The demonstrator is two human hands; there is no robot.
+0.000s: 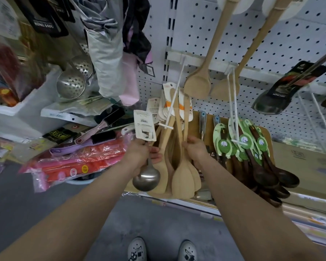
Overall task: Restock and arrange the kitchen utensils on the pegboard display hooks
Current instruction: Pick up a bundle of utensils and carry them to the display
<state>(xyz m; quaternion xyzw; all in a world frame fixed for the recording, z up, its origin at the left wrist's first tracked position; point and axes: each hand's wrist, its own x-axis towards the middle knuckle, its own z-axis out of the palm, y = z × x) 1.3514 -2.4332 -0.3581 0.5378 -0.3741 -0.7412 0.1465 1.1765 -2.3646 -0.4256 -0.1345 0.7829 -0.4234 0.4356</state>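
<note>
My left hand grips the handle of a steel ladle that carries a white card tag; its bowl hangs below my fist. My right hand holds the handles of a bunch of pale wooden spatulas hanging from a white hook on the white pegboard. Both hands sit close together on either side of the spatula bunch. To the right, several dark wooden spoons with green tags hang on another white hook.
Two long wooden spatulas hang higher on the pegboard, with a black packaged turner to the right. Perforated steel skimmers and hanging cloth are at left. Red and pink packets and brushes lie piled on the left. My shoes stand on grey floor.
</note>
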